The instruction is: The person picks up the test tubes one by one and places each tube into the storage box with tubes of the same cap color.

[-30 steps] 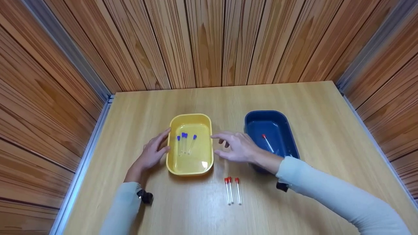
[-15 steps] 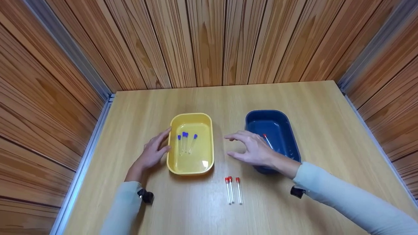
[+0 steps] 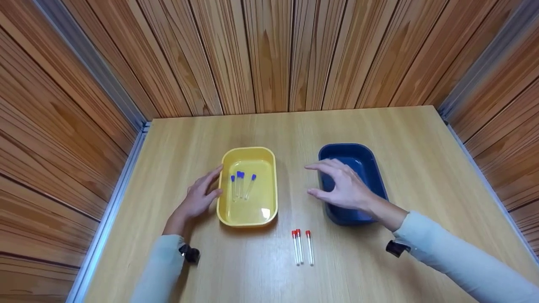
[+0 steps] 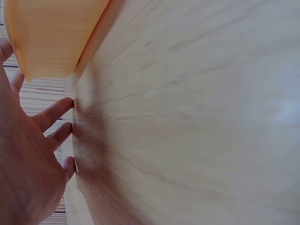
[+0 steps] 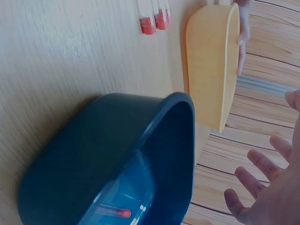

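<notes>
My left hand [image 3: 200, 194] rests at the left side of a yellow tray [image 3: 247, 223], thumb and index fingertip right at its rim. Its other fingers touch the tabletop in the left wrist view. Several clear tubes with blue caps [image 3: 240, 175] lie inside that tray. Over the left part of a dark blue tray [image 3: 374, 168] is my right hand [image 3: 346, 185], fingers and thumb spread apart with nothing between them. A red-capped tube [image 5: 123, 212] lies in the blue tray; in the head view the hand hides it.
Three red-capped tubes [image 3: 298, 248] lie side by side on the wooden table [image 3: 236, 269], in front of the gap between the trays. Wood-plank walls [image 3: 269, 54] close off the back and both sides, with metal rails [image 3: 113, 202] along the edges.
My right hand has drawn away from the yellow tray's right rim and moved right, over the blue tray, its thumb and fingers spreading wider. The left hand has stayed in place.
</notes>
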`<state>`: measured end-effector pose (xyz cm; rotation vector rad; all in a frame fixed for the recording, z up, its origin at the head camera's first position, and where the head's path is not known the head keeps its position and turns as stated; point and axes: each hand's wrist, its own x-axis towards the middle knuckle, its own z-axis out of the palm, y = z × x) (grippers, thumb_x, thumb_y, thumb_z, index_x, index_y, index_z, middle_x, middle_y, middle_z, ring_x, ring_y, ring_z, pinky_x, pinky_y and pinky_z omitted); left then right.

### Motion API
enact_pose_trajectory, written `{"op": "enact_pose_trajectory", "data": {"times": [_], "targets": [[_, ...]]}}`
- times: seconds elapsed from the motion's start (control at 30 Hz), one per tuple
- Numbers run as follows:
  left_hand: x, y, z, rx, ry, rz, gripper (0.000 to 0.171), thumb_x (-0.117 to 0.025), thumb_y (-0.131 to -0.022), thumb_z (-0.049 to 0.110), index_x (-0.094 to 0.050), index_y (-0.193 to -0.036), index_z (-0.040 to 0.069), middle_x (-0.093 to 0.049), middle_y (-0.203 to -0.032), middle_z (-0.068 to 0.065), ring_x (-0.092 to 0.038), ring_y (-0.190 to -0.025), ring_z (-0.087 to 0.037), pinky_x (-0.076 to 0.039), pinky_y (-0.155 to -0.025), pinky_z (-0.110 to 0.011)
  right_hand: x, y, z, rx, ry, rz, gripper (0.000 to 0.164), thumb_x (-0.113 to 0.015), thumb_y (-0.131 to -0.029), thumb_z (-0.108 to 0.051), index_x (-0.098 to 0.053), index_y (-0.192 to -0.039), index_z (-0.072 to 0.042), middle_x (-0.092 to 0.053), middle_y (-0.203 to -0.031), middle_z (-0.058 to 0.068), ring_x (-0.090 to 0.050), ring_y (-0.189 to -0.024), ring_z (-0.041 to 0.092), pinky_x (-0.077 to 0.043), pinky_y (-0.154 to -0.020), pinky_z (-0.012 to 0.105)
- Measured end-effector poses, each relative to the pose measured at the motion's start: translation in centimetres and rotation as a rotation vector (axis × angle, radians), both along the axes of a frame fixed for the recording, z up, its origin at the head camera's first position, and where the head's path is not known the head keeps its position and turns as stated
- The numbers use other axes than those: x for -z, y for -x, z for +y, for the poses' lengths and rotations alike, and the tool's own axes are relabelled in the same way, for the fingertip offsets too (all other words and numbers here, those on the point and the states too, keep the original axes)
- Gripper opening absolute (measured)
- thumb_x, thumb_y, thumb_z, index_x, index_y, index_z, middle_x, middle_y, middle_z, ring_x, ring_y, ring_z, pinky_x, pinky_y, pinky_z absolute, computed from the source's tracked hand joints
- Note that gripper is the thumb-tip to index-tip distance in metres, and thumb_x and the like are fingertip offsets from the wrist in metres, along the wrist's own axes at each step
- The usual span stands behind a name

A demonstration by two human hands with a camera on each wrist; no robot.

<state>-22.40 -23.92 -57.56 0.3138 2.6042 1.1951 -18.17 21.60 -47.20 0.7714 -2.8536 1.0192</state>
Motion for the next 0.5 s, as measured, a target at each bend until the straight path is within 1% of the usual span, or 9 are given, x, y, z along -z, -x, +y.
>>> {"op": "enact_pose_trajectory", "data": {"times": [0.13, 0.27, 0.5], "targets": [[-0.1, 0.0, 0.0, 0.000, 0.004, 0.030, 0.074, -0.060, -0.115, 0.038, -0.025, -0.181, 0.038, -0.028, -0.190, -0.002, -0.022, -0.176, -0.043, -0.007, -0.135, -0.078, -0.1, 0.1, 0.6, 0.013, 0.015, 0.010, 0.057, -0.085, -0.099, -0.030, -0.070, -0.153, -0.020, -0.070, -0.155, 0.012, -0.059, -0.151, 0.043, -0.042, -0.124, 0.077], [-0.1, 0.0, 0.0, 0.005, 0.018, 0.052, 0.073, -0.060, -0.115, 0.038, -0.027, -0.180, 0.034, -0.030, -0.189, -0.004, -0.026, -0.175, -0.045, -0.012, -0.134, -0.078, 0.1, 0.0, 1.4, 0.032, 0.019, 0.005, 0.055, -0.082, -0.101, -0.025, -0.069, -0.155, -0.021, -0.068, -0.159, 0.012, -0.057, -0.153, 0.044, -0.040, -0.125, 0.079], [-0.2, -0.1, 0.0, -0.003, 0.011, 0.033, 0.074, -0.060, -0.115, 0.038, -0.025, -0.181, 0.038, -0.029, -0.190, -0.002, -0.023, -0.176, -0.043, -0.009, -0.135, -0.077, 0.1, -0.1, 3.0, 0.056, 0.043, -0.017, 0.054, -0.079, -0.104, -0.021, -0.067, -0.157, -0.019, -0.066, -0.162, 0.013, -0.057, -0.154, 0.045, -0.044, -0.123, 0.077]]}}
